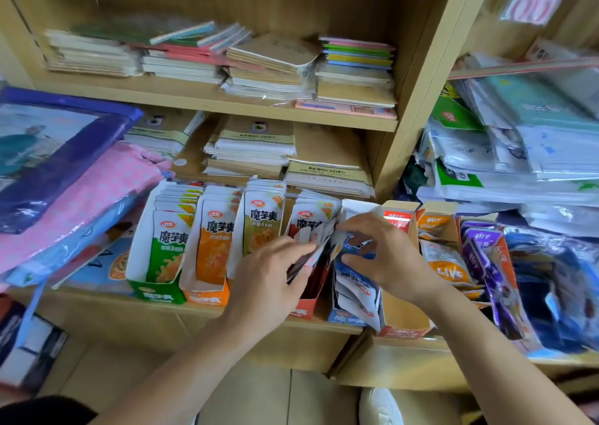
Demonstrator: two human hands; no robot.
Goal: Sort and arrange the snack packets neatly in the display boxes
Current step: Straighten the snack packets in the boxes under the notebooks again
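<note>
I see left hand [269, 278] pinching red packets [306, 227] in red box [304, 309]; right hand [389, 256] gripping blue packet [353, 257] above blue box [338, 317]. Boxes touch side-by-side at shelf [81, 295] near edge; little room.

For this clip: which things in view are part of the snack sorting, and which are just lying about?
Part of the job:
left hand, gripping red packets
right hand, gripping blue packets
green packets
orange packets
red box
blue box

Lying about:
notebooks
pink bag
shoe
</note>
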